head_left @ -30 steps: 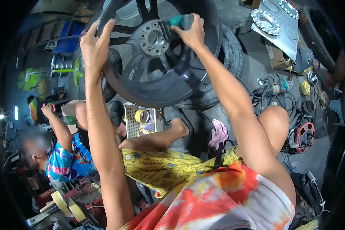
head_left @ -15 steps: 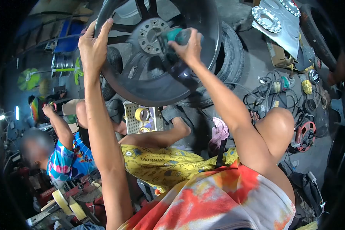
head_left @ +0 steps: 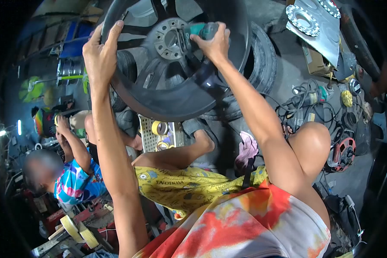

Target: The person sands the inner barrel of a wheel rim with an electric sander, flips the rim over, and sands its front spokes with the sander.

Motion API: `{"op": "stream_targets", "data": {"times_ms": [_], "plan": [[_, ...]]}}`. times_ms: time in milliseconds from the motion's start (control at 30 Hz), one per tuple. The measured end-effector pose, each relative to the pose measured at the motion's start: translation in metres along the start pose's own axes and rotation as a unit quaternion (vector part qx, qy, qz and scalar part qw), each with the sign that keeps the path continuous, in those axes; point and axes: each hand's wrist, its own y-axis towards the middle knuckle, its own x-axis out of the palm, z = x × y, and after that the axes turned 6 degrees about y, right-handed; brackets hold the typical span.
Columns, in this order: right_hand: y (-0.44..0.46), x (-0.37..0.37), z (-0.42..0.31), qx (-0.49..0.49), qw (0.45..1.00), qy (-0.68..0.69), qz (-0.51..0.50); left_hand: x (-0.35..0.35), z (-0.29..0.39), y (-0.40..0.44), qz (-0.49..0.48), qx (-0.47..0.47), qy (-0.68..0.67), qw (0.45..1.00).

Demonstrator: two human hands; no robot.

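Note:
A large dark alloy wheel [head_left: 172,105] stands tilted in front of me, its spokes and bare metal hub facing me. My left hand [head_left: 99,56] is closed around the wheel's left rim, thumb on the near side. Inside the wheel, just right of the hub, my right hand [head_left: 214,42] grips a green-and-black power tool [head_left: 197,30]. The tool's working end is blurred and dark against the spokes, so I cannot tell its exact kind or whether it touches the metal. A worn tire [head_left: 264,60] lies behind the wheel on the right.
A perforated basket [head_left: 146,129] holds yellow tape rolls [head_left: 160,128]. Right of my legs are a pink cloth [head_left: 247,148], a corded green tool [head_left: 322,93] and a red reel [head_left: 344,155]. Silver round parts [head_left: 303,20] lie on a sheet. A co-worker [head_left: 79,182] sits at left.
My right hand and the power tool have moved slightly up. My left hand has shifted a little left with the rim. The co-worker's arms have moved, and both now show.

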Motion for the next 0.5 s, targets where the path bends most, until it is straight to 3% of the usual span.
{"op": "stream_targets", "data": {"times_ms": [200, 267, 500], "plan": [[0.038, -0.004, -0.022, 0.033, 0.999, 0.021, -0.006, 0.006, 0.013, 0.0, 0.017, 0.039, -0.017, 0.999], [0.027, -0.001, -0.014, 0.02, 1.0, 0.024, 0.005, 0.004, 0.013, -0.001, 0.002, 0.0, 0.016, 1.0], [0.001, 0.005, 0.007, 0.026, 0.999, 0.012, 0.025, 0.007, 0.01, -0.004, 0.002, -0.008, -0.019, 1.0]]}}
